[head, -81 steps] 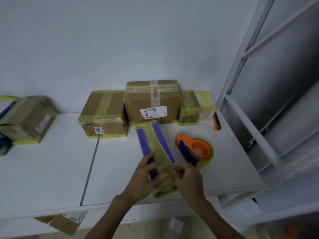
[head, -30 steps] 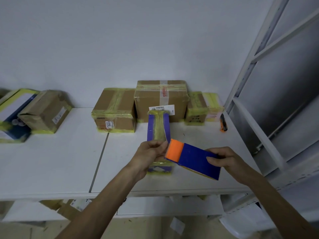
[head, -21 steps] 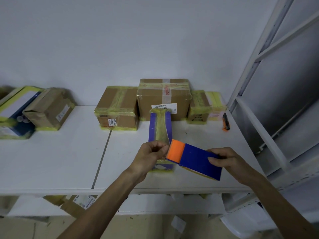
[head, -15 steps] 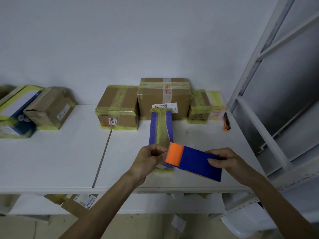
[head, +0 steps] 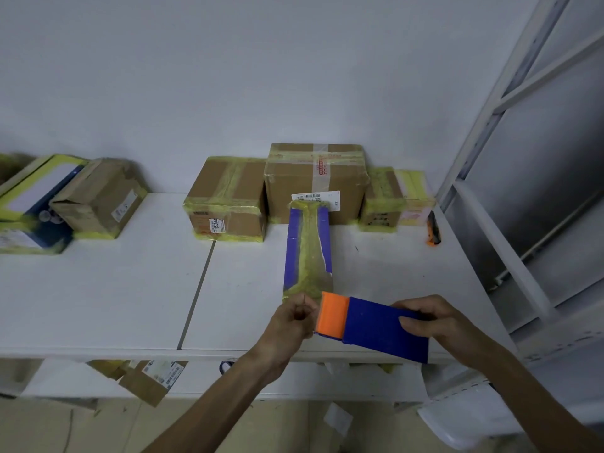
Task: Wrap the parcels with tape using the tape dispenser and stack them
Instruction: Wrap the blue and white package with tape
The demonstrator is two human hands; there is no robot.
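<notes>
While the left hand (head: 294, 317) pinches the near end of the long blue, yellow-taped parcel (head: 307, 253) on the white desk (head: 130, 289), the right hand (head: 431, 322) grips the blue-and-orange tape dispenser (head: 372, 325) beside it.

Tape dispenser (head: 372, 325) and left hand (head: 294, 317) nearer the table edge (head: 98, 353).

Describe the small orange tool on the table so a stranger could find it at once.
Start at the row of taped cardboard boxes against the wall and follow it right to the table's far right edge. There lies the orange and black tool, slim and the only loose item beside the boxes.
</notes>
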